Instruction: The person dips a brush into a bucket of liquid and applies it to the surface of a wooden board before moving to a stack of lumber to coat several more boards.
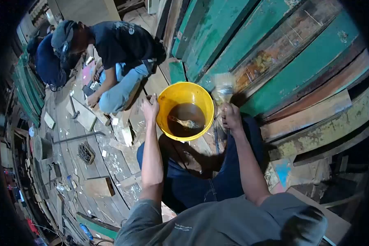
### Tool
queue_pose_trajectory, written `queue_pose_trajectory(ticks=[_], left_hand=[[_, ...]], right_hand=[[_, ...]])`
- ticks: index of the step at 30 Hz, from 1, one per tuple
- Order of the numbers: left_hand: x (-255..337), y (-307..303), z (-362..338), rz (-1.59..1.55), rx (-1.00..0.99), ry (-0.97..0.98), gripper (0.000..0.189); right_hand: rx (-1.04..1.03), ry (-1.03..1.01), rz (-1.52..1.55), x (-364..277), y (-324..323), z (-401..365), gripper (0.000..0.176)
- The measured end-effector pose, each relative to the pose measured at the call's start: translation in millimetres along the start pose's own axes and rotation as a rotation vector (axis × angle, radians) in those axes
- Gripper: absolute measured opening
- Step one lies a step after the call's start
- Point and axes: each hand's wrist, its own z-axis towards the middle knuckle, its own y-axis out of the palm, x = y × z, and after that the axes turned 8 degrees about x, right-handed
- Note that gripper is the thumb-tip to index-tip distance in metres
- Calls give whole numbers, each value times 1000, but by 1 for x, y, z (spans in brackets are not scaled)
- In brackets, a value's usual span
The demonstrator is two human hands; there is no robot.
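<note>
A yellow bucket [165, 127] is in front of me, with dark brown liquid in it and a second brush [185, 122] lying partly in the liquid. My left hand [150, 107] grips the bucket's left rim. On the other side, my right hand [231, 117] is closed round the handle of a wide paintbrush [224, 85]. Its pale bristles point up and away from me, just right of the bucket, and look slightly blurred. Behind the brush stand the green-painted planks [250, 45].
Ahead on the left, a person in a cap [123, 53] sits working, with another person [51, 61] beyond. On the plank floor lie a hammer [73, 107], a metal bar [80, 137], a box of nails [85, 153] and a wood block [99, 187]. A grey bucket [42, 148] stands far left.
</note>
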Motion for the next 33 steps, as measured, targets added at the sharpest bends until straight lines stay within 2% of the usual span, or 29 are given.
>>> queue_pose_trajectory(ticks=[1, 2, 3, 4, 6, 9, 12, 15, 16, 19, 22, 26, 29, 31, 33], left_hand=[[-5, 2, 4, 28, -97, -17, 47], [-8, 7, 5, 15, -102, -17, 49], [-10, 10, 5, 5, -106, -14, 50], [-7, 8, 4, -19, -139, -37, 51], [-5, 8, 7, -54, -209, -47, 53], [-10, 16, 9, 11, -239, -47, 54], [-8, 20, 3, 49, -218, -2, 58], [-6, 20, -1, 62, -234, 2, 61], [-5, 17, -2, 57, -254, -1, 61], [2, 7, -6, 76, -259, -10, 60], [12, -2, -8, 80, -241, -39, 57], [13, -2, -7, 82, -182, -12, 54], [5, 8, -7, 55, -175, 14, 54], [12, 1, -5, 104, -181, 50, 50], [22, -6, -10, 175, -188, 86, 48]], right_hand=[[-13, -60, -129, -4, 7, 0, 32], [62, -344, -471, -7, 13, 8, 38], [-3, -400, -517, -21, 20, 3, 39], [-158, -448, -672, -39, 26, 2, 40], [-304, -407, -955, -37, 49, 31, 33], [-524, -629, -1238, -27, 79, 65, 29], [-459, -781, -1432, -13, 104, 70, 20], [-392, -745, -1408, 12, 124, 77, 21], [-354, -806, -1381, 21, 130, 77, 18], [-294, -626, -1483, 42, 137, 73, 25], [-390, -481, -1522, 57, 146, 77, 22], [-515, -438, -1593, 59, 150, 76, 25], [-554, -432, -1528, 74, 148, 82, 24], [-565, -434, -1525, 81, 147, 85, 24], [-493, -534, -1427, 91, 143, 85, 22]])
